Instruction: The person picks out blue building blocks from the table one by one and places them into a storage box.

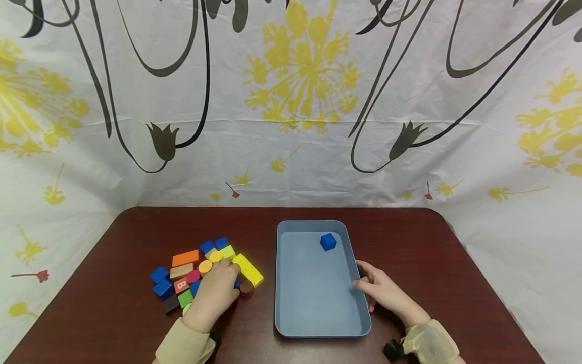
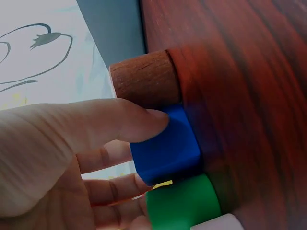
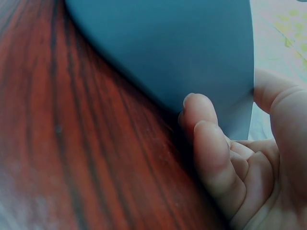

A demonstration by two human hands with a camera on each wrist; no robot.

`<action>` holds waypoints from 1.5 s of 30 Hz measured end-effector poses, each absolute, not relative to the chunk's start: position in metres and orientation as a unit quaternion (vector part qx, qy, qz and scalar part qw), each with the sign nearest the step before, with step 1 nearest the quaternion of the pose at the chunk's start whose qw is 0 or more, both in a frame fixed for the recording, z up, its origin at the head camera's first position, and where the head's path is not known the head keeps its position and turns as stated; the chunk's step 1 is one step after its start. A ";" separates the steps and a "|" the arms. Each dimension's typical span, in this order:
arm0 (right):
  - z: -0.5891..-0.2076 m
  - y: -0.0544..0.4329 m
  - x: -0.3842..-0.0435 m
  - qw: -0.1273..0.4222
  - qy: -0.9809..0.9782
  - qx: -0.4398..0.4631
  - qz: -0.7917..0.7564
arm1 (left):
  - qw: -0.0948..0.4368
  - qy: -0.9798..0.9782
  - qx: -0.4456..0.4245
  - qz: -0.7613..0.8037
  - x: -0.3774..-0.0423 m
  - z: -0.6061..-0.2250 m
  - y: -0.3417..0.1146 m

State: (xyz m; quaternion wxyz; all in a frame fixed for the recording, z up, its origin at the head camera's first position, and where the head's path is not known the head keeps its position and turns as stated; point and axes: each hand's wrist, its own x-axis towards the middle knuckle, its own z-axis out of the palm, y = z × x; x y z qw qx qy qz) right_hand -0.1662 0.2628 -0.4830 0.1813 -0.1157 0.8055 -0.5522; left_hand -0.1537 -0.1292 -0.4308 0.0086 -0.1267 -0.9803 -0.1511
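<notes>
My left hand (image 1: 215, 292) is at the right side of a cluster of coloured blocks. In the left wrist view it pinches a blue block (image 2: 168, 151), the thumb lying on the near face and the fingers behind. A brown cylinder (image 2: 146, 80) and a green cylinder (image 2: 183, 203) stand on either side of that block. With the thumb at the rim and fingers against the outer wall, my right hand (image 1: 384, 289) holds the right side of a grey-blue tray (image 1: 313, 303). Inside the tray, toward its far end, sits one blue cube (image 1: 328, 241).
Yellow bricks (image 1: 247, 270), an orange block (image 1: 185, 258), a red letter block (image 1: 181, 285) and several blue blocks (image 1: 162, 289) lie close together on the dark wooden table (image 1: 113, 303). A patterned cloth (image 1: 291, 167) hangs behind the table's far edge.
</notes>
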 end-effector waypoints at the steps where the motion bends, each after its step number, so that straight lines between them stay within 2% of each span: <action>1: -0.483 0.263 -0.166 0.181 0.806 -0.117 -0.552 | 0.011 -0.979 -0.130 -0.156 -0.154 -0.431 -0.129; 22: -0.480 0.264 -0.164 0.181 0.803 -0.118 -0.555 | -0.011 -0.979 -0.127 -0.157 -0.158 -0.420 -0.128; 45: -0.483 0.262 -0.165 0.177 0.806 -0.116 -0.553 | 0.004 -0.976 -0.128 -0.177 -0.170 -0.398 -0.118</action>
